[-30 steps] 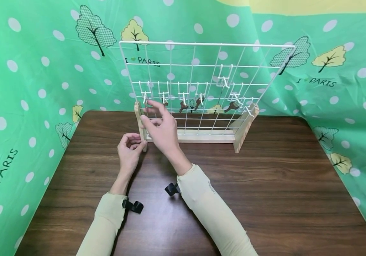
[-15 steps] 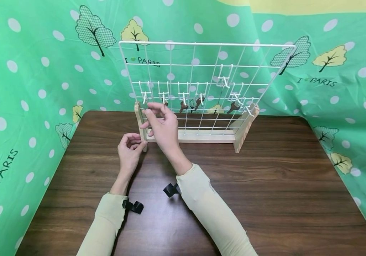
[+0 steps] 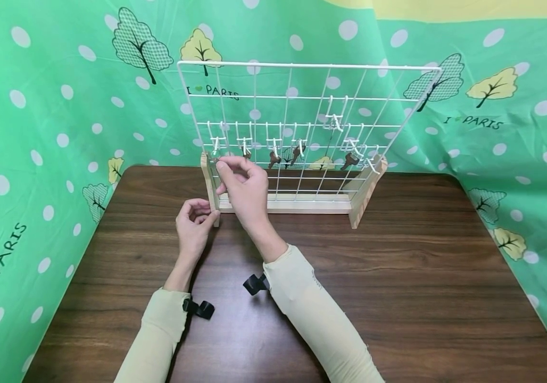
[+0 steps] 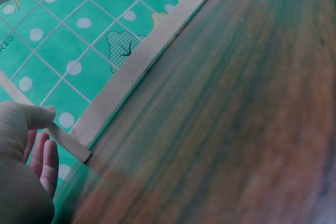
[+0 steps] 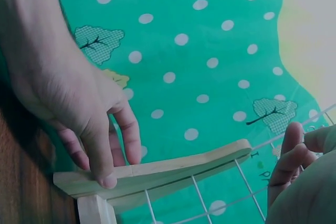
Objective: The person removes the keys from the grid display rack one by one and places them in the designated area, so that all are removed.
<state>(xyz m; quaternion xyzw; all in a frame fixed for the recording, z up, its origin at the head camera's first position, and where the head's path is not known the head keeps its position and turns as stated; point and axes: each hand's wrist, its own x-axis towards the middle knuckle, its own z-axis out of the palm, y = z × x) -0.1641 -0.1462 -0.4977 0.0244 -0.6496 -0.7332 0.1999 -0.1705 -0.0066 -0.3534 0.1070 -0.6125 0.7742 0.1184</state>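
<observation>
My left hand grips the lower part of the left wooden side support of a white wire grid rack. Its thumb lies on one face, as the right wrist view shows, with the fingers on the other side. Just below the leftmost white hook, my right hand has thumb and index finger pinched together on a small thin metal piece, mostly hidden by the fingertips. Dark brown keys hang from hooks farther right on the grid; another key hangs near the right support.
The rack stands at the back of a dark wood-grain table. A green dotted cloth hangs close behind and at both sides. More white hooks project from the grid. A pale wooden bar joins the supports.
My right hand has moved slightly down and to the right from the leftmost hook, its spread thumb and fingers closing into a pinch. The left hand stays where it was.
</observation>
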